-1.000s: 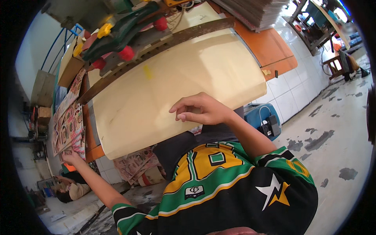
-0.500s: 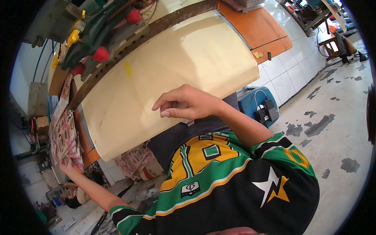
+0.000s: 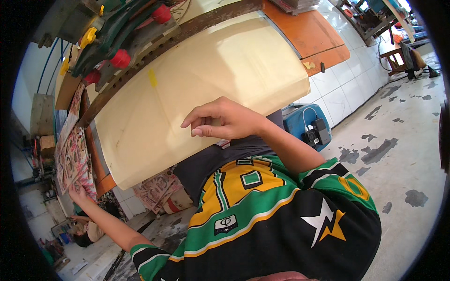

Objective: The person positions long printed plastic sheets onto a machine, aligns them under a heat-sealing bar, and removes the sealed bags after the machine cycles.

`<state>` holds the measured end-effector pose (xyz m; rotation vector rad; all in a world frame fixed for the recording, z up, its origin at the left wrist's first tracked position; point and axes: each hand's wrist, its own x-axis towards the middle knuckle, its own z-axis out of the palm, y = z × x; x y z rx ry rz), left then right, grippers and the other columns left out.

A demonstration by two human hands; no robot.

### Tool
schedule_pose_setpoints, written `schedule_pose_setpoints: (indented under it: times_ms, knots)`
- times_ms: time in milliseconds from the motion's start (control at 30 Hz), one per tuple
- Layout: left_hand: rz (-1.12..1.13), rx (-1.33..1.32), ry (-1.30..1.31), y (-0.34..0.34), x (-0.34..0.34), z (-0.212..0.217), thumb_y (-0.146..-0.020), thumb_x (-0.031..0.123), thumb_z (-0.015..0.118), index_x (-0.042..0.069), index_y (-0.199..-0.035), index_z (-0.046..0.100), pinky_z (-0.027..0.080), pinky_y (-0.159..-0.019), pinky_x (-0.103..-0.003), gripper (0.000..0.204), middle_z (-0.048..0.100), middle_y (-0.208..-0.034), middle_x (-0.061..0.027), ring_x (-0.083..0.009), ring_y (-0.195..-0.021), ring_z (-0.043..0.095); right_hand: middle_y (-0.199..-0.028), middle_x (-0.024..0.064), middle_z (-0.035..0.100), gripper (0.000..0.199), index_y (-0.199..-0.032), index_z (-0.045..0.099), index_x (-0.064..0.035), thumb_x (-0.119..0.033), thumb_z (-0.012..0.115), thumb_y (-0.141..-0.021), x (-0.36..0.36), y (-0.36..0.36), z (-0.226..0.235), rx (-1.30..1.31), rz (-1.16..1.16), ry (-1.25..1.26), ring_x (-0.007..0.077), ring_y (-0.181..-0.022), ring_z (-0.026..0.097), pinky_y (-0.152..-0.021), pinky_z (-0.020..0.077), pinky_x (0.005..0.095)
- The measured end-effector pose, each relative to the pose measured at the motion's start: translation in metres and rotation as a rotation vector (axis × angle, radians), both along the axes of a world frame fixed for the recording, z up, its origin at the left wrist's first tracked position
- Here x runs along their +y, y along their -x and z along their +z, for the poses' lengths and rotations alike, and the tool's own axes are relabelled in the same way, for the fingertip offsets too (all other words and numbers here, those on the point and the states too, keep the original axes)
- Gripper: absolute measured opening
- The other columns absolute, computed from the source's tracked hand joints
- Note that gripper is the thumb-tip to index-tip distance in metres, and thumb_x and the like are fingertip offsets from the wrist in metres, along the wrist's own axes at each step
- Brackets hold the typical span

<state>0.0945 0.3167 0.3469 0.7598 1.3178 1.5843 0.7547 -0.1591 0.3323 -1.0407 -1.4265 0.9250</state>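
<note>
At left of frame, the left hand [image 3: 78, 194] pinches printed sheets [image 3: 74, 157] by their lower edge, likely the easiest to grasp; centrally, the right hand [image 3: 224, 117], grip parted, empty, overhangs the cream sheet [image 3: 197, 70].

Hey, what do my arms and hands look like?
Your left hand and right hand look ungloved. The short sleeves are green with black bands edged in white; the right one shows a yellow marking.
</note>
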Motion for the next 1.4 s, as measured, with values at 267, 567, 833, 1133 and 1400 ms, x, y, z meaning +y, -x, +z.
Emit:
schedule_pose_setpoints:
  times_ms: [267,567,833,1133,1400]
  knots:
    - [-0.060,0.200,-0.008,0.040,-0.006,0.008,-0.105,0.012,0.051,-0.008,-0.140,0.050,0.051,-0.104,-0.034,0.041,0.038,-0.155,-0.0154,-0.0259,-0.138,0.039,-0.088,0.0105,0.074,0.028,-0.119,0.069,-0.0022,-0.021,0.068,-0.100,-0.003,-0.002,0.003,-0.020,0.024,-0.045,0.0198,-0.077,0.072,-0.073,0.0566,0.0305]
    - [-0.033,0.148,-0.003,0.011,-0.006,-0.004,-0.107,0.013,0.051,-0.007,-0.136,0.055,0.052,-0.101,-0.031,0.035,0.041,-0.152,-0.0157,-0.0242,-0.137,0.040,-0.089,0.0111,0.074,0.028,-0.119,0.069,-0.0039,-0.025,0.066,-0.101,-0.003,-0.002,-0.003,-0.009,0.002,-0.067,0.0197,-0.078,0.073,-0.070,0.0565,0.0311]
    - [-0.041,0.155,-0.015,0.013,-0.009,-0.004,-0.107,0.014,0.052,-0.007,-0.135,0.055,0.051,-0.102,-0.031,0.035,0.042,-0.151,-0.0155,-0.0238,-0.137,0.040,-0.089,0.0101,0.075,0.027,-0.119,0.070,-0.0053,-0.025,0.067,-0.101,-0.002,-0.001,-0.003,-0.005,0.006,-0.053,0.0195,-0.080,0.073,-0.073,0.0569,0.0316]
    - [-0.162,0.429,-0.066,0.032,-0.001,-0.018,-0.106,0.014,0.056,-0.010,-0.136,0.054,0.049,-0.106,-0.032,0.039,0.042,-0.152,-0.0162,-0.0233,-0.136,0.042,-0.090,0.0101,0.076,0.027,-0.119,0.070,-0.0049,-0.025,0.066,-0.101,-0.002,-0.001,-0.003,-0.017,-0.002,-0.052,0.0194,-0.081,0.073,-0.074,0.0569,0.0314]
    - [-0.194,0.643,-0.080,0.057,0.015,-0.033,-0.105,0.010,0.056,-0.015,-0.142,0.046,0.049,-0.107,-0.030,0.046,0.030,-0.161,-0.0205,-0.0243,-0.139,0.042,-0.091,0.0099,0.075,0.026,-0.119,0.070,-0.0051,-0.024,0.066,-0.101,-0.003,-0.001,-0.003,-0.018,-0.002,-0.049,0.0192,-0.082,0.073,-0.074,0.0567,0.0311]
